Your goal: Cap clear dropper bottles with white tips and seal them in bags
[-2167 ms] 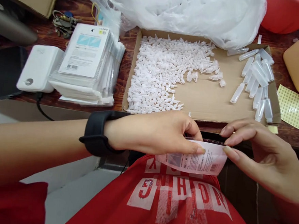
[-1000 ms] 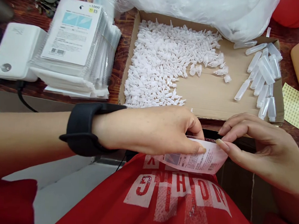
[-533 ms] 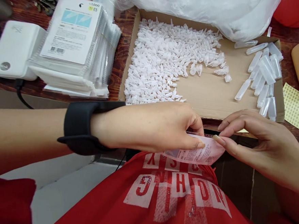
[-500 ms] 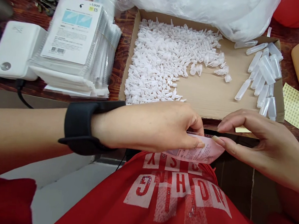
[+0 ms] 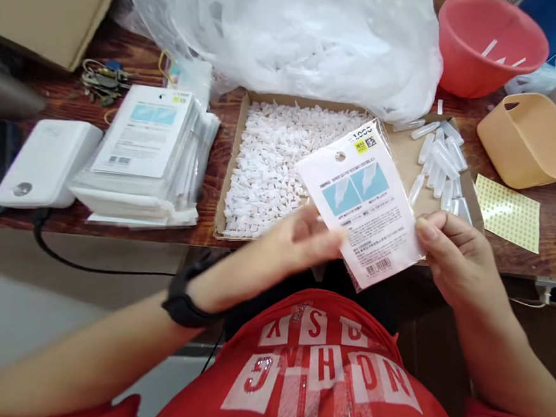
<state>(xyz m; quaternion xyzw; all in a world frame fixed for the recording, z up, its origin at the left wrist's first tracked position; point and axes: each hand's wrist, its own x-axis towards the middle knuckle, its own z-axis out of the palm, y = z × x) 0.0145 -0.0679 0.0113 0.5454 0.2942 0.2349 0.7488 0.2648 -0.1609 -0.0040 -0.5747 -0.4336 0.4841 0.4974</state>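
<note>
A white printed card package [image 5: 366, 208] with two blue pictures is tilted above the near edge of a cardboard tray [image 5: 408, 157]. My right hand [image 5: 456, 253] pinches its lower right corner between thumb and fingers. At the package's left edge is my left hand [image 5: 299, 238], slightly blurred, thumb over the front and fingers partly hidden behind. Many small white nozzle tips [image 5: 276, 164] fill the tray's left part, and clear tubes [image 5: 441, 159] lie in its right part. A stack of similar packages [image 5: 139, 151] stands left of the tray.
A white power bank [image 5: 48, 160] with a black cable lies at the left, keys [image 5: 104, 82] behind it. Behind the tray is a large plastic bag [image 5: 309, 39]. A red bowl [image 5: 489, 45], a yellow bin [image 5: 533, 140] and a yellow sticker sheet [image 5: 509, 212] are at the right.
The package has been raised from near my lap and now faces up over the tray's edge. The camera view has shifted, showing more of the table's back. My right hand now grips the package's corner.
</note>
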